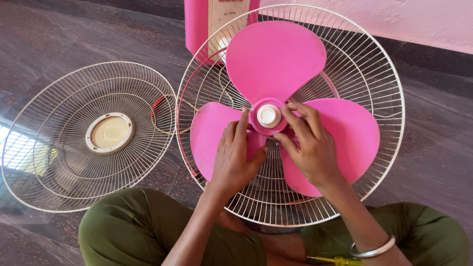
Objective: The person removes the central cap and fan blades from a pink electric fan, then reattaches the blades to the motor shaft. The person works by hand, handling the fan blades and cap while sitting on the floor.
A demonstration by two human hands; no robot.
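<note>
Dark stone flooring is filling my view, with a pale pink wall running along the top right. Far left, I am seeing the loose front grille [88, 135] lying flat on the floor, a cream disc at its centre. Just right of it, the rear wire guard [382, 74] is holding the pink three-bladed fan blade [276, 59], and the pink fan body [197, 24] is sitting behind it. My left hand [236, 160] is resting flat on the lower-left blade, fingers spread and gripping nothing, index tip touching the hub. The white hub cap [268, 116] is sitting at the blade's centre. My right hand [308, 145] is curling loosely beside the cap, fingertips touching the hub rim. A yellow screwdriver [332, 260] is lying by my right knee.
</note>
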